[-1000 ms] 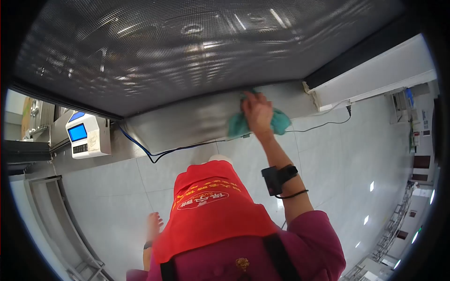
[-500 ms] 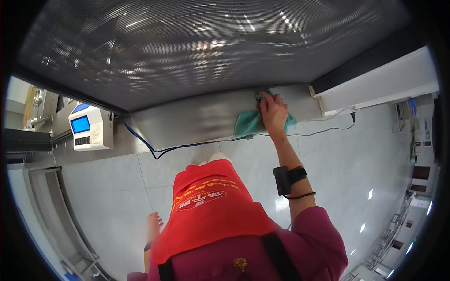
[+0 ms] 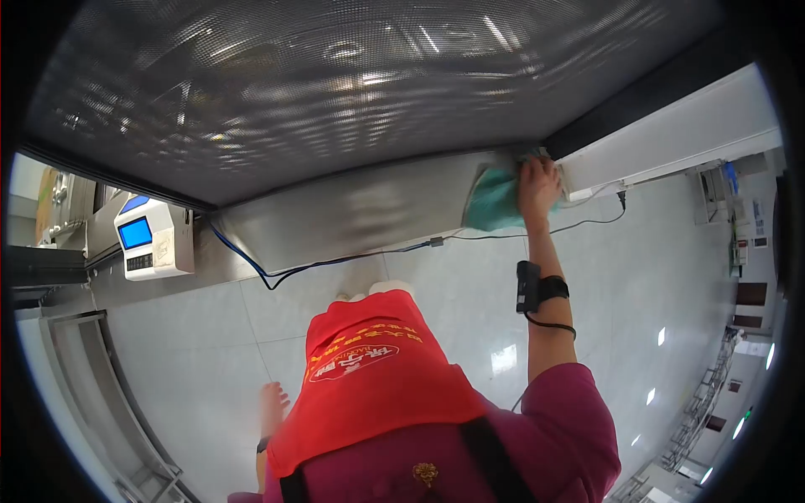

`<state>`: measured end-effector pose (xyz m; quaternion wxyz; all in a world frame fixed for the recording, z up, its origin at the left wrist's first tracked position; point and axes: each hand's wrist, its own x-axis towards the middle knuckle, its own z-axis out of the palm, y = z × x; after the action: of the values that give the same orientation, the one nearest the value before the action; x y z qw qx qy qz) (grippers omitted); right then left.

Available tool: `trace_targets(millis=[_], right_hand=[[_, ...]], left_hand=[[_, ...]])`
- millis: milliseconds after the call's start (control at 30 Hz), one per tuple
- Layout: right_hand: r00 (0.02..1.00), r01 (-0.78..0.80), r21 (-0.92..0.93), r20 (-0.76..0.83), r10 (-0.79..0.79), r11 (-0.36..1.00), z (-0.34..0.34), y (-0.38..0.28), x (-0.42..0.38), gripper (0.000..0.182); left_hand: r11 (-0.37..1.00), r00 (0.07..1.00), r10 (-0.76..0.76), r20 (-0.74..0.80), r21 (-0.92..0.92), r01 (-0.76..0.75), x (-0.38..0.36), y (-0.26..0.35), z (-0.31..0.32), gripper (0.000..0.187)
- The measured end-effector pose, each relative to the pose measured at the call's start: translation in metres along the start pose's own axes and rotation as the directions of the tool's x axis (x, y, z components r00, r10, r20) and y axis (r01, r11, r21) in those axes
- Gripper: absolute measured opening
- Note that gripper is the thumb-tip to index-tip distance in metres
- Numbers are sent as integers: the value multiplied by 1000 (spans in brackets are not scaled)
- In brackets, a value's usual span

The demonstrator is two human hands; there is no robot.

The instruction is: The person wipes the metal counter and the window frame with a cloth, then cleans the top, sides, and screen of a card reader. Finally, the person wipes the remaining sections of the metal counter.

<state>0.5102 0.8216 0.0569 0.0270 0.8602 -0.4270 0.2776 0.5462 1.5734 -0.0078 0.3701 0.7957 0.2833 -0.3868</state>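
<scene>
My right hand (image 3: 538, 189) is closed on a green cloth (image 3: 493, 201), pressing it to the right end of a stainless steel ledge (image 3: 352, 210). Part of the cloth hangs loose to the left of my fingers. Just above them runs the lower edge of a dark mesh panel (image 3: 335, 101). My left hand (image 3: 272, 404) hangs low beside the red apron (image 3: 377, 369), slightly blurred. It holds nothing, with its fingers loosely apart.
A white card terminal (image 3: 155, 239) with a blue screen stands at the left. Thin cables (image 3: 335, 260) hang along the ledge's front edge, reaching a plug (image 3: 621, 199) at the right. A metal rack (image 3: 92, 352) stands at the lower left, above the tiled floor (image 3: 620, 293).
My right hand has slid right along the ledge with the green cloth, up to its end by the white panel. My left hand stays about where it was.
</scene>
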Motion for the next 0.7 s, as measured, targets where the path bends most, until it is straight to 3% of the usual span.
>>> trace_targets(millis=[100, 200, 300, 433, 533, 567, 633, 700], right_hand=[[997, -59, -89, -58, 54, 994, 6, 6, 2, 26], [994, -48, -47, -104, 43, 998, 27, -10, -15, 24], [995, 97, 73, -21, -95, 993, 1, -76, -35, 24], [965, 237, 239, 57, -257, 942, -22, -75, -33, 25], [998, 61, 93, -8, -60, 994, -9, -37, -17, 26], [1000, 26, 83, -18, -24, 996, -1, -35, -15, 26], [998, -47, 56, -31, 49, 997, 3, -37, -14, 26], [1000, 13, 108, 10, -15, 994, 4, -58, -25, 26]], left_hand=[[1000, 1000, -11, 7, -3, 11, -5, -9, -1, 37], [1000, 1000, -20, 15, 0, 20, -5, -14, 1, 37], [1000, 999, -7, 43, 17, 6, 0, -4, 3, 37], [998, 996, 45, 77, 38, -48, 11, 20, 2, 37], [997, 993, 81, 89, -7, -81, 9, 45, 5, 37], [998, 999, 17, 47, -68, -13, 5, 53, 8, 36], [996, 994, 81, 79, 16, -82, 4, 39, 2, 35], [997, 995, 57, 82, 56, -62, 4, 31, 1, 35]])
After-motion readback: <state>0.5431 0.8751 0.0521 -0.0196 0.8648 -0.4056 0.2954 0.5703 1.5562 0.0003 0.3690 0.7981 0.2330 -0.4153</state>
